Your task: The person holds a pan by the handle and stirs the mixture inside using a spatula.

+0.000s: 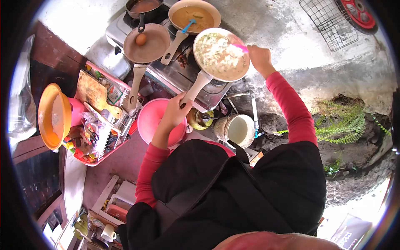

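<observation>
I have my left hand (177, 110) closed around the handle of the pan (236, 71), which sits ahead of it over the stove (168, 79). My right hand (260, 61) grips a pink spatula (239, 47) in the pale, lumpy food (214, 53). Beside my left hand is a pink basin (152, 121); beyond it, an egg (141, 39) in another pan (156, 46)

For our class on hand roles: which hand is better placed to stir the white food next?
Probably the right: the right hand holds the pink utensil at the white food, while the left hand grips the pan's handle.
</observation>
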`<action>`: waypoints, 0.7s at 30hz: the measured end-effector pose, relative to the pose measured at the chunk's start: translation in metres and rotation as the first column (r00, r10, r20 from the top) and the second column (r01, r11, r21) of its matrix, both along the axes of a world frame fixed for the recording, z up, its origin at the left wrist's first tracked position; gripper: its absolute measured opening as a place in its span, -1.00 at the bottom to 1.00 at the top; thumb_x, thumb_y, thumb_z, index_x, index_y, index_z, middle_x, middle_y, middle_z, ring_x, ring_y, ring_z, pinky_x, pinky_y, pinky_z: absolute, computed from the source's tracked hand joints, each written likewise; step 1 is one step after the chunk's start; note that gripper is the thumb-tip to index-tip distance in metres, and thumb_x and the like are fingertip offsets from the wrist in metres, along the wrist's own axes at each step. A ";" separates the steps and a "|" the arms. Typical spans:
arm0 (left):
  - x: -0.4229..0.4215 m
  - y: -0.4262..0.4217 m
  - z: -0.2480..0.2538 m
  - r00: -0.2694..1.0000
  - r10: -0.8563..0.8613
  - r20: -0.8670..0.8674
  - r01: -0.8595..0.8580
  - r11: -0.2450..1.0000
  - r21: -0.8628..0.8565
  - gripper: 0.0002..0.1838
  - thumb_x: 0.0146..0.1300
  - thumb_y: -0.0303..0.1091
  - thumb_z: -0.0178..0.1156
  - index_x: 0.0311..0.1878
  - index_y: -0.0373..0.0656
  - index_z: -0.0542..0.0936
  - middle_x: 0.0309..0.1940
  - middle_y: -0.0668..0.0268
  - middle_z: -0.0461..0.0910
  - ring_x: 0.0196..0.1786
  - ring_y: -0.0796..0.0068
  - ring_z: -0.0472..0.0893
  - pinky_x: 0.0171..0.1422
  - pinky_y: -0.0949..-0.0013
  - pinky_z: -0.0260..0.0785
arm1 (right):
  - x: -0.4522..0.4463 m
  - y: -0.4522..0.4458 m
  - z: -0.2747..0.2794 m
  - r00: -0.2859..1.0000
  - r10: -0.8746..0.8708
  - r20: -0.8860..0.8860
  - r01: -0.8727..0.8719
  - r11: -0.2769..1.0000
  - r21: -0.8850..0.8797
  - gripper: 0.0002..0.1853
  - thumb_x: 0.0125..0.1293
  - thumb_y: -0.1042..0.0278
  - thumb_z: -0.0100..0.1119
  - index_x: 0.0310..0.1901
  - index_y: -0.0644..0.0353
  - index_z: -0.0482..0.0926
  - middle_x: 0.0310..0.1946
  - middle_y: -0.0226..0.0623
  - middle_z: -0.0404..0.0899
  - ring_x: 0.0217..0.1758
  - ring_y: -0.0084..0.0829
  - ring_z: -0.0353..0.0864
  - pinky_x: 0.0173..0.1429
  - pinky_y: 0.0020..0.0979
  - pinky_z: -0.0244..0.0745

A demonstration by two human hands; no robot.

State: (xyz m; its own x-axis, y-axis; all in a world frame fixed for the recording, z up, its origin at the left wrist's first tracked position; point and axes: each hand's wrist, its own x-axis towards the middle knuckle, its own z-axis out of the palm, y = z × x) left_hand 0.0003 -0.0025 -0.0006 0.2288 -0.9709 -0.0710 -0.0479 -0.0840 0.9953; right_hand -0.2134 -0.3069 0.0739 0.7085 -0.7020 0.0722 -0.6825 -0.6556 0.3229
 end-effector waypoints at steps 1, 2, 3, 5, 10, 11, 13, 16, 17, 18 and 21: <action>0.001 0.000 0.003 1.000 -0.014 -0.014 0.015 0.999 0.045 -0.67 0.25 -0.38 0.14 0.04 -0.35 0.51 -0.47 0.41 0.44 -0.41 0.69 0.35 -0.34 0.50 0.23 | -0.004 0.002 -0.001 1.000 0.000 -0.001 0.000 1.000 0.001 -0.85 0.20 0.38 0.02 -0.21 0.01 0.55 -0.37 -0.33 0.61 -0.25 -0.25 0.66 -0.22 -0.16 0.45; 0.001 0.001 0.005 0.999 -0.030 -0.029 0.032 0.995 0.091 -0.66 0.24 -0.39 0.15 0.04 -0.37 0.50 -0.40 0.32 0.51 -0.33 0.63 0.41 -0.22 0.47 0.32 | -0.013 0.008 -0.003 0.998 -0.031 0.048 0.027 0.996 0.087 -0.87 0.18 0.35 0.06 -0.26 0.00 0.57 -0.41 -0.31 0.61 -0.27 -0.23 0.66 -0.23 -0.16 0.46; 0.001 0.001 0.005 0.999 -0.033 -0.029 0.036 0.995 0.091 -0.66 0.24 -0.39 0.15 0.04 -0.37 0.50 -0.40 0.32 0.51 -0.33 0.63 0.41 -0.22 0.47 0.32 | -0.018 0.016 -0.001 0.993 -0.068 0.096 0.051 0.984 0.173 -0.89 0.15 0.31 0.10 -0.30 -0.01 0.59 -0.46 -0.29 0.62 -0.29 -0.22 0.66 -0.24 -0.17 0.46; 0.001 0.001 0.006 0.999 -0.035 -0.034 0.038 0.992 0.119 -0.65 0.24 -0.39 0.15 0.04 -0.38 0.50 -0.40 0.33 0.51 -0.34 0.64 0.39 -0.23 0.48 0.31 | -0.025 0.025 0.003 0.983 -0.103 0.149 0.066 0.970 0.236 -0.90 0.11 0.26 0.14 -0.35 -0.01 0.61 -0.48 -0.28 0.62 -0.31 -0.20 0.65 -0.24 -0.18 0.47; -0.001 0.001 0.007 0.999 -0.028 -0.046 0.033 0.994 0.105 -0.65 0.24 -0.39 0.15 0.05 -0.38 0.50 -0.40 0.36 0.51 -0.35 0.66 0.38 -0.25 0.50 0.29 | -0.025 0.024 0.007 0.947 -0.292 0.137 0.194 0.855 0.481 -0.82 0.00 0.13 0.22 -0.44 0.02 0.64 -0.51 -0.27 0.63 -0.36 -0.22 0.65 -0.25 -0.24 0.50; -0.001 0.002 0.008 0.998 -0.024 -0.065 0.031 0.993 0.115 -0.65 0.25 -0.39 0.14 0.06 -0.38 0.50 -0.40 0.37 0.50 -0.34 0.66 0.37 -0.25 0.50 0.29 | -0.023 0.023 0.007 0.940 -0.317 0.124 0.208 0.823 0.528 -0.80 -0.01 0.11 0.22 -0.45 0.04 0.64 -0.51 -0.28 0.64 -0.36 -0.24 0.65 -0.25 -0.26 0.51; -0.001 0.001 0.010 0.998 -0.021 -0.064 0.028 0.994 0.107 -0.65 0.25 -0.39 0.14 0.05 -0.38 0.50 -0.40 0.38 0.49 -0.35 0.66 0.37 -0.25 0.50 0.28 | -0.018 0.021 0.011 0.934 -0.338 0.114 0.216 0.791 0.573 -0.78 -0.02 0.10 0.23 -0.47 0.05 0.65 -0.52 -0.29 0.64 -0.36 -0.25 0.65 -0.24 -0.28 0.51; 0.000 0.001 0.010 0.998 -0.026 -0.061 0.033 0.992 0.118 -0.66 0.25 -0.39 0.14 0.04 -0.37 0.50 -0.42 0.40 0.46 -0.36 0.67 0.35 -0.27 0.51 0.27 | -0.008 0.023 0.025 0.912 -0.389 0.133 0.235 0.759 0.607 -0.75 -0.02 0.07 0.23 -0.42 0.06 0.67 -0.52 -0.29 0.64 -0.38 -0.27 0.65 -0.24 -0.29 0.52; 0.000 0.002 0.010 0.998 -0.032 -0.054 0.039 0.990 0.137 -0.66 0.25 -0.39 0.14 0.04 -0.37 0.51 -0.43 0.41 0.45 -0.36 0.67 0.34 -0.28 0.51 0.26 | -0.003 0.028 0.028 0.926 -0.325 0.190 0.178 0.822 0.541 -0.76 -0.01 0.08 0.22 -0.43 0.05 0.66 -0.52 -0.28 0.64 -0.39 -0.25 0.65 -0.24 -0.28 0.52; -0.001 0.002 0.012 0.998 -0.033 -0.053 0.040 0.989 0.140 -0.66 0.25 -0.39 0.14 0.04 -0.37 0.51 -0.43 0.41 0.45 -0.36 0.67 0.34 -0.28 0.51 0.26 | 0.003 0.035 0.031 0.936 -0.256 0.242 0.118 0.876 0.467 -0.77 0.00 0.08 0.21 -0.43 0.04 0.66 -0.52 -0.26 0.63 -0.39 -0.24 0.65 -0.24 -0.28 0.53; -0.001 0.002 0.017 0.998 -0.025 -0.064 0.034 0.990 0.137 -0.67 0.25 -0.39 0.14 0.03 -0.37 0.50 -0.45 0.42 0.43 -0.37 0.67 0.34 -0.29 0.51 0.25 | 0.027 0.060 0.035 0.945 -0.169 0.280 0.068 0.939 0.337 -0.80 0.06 0.12 0.16 -0.44 0.03 0.64 -0.53 -0.25 0.63 -0.37 -0.21 0.66 -0.26 -0.23 0.52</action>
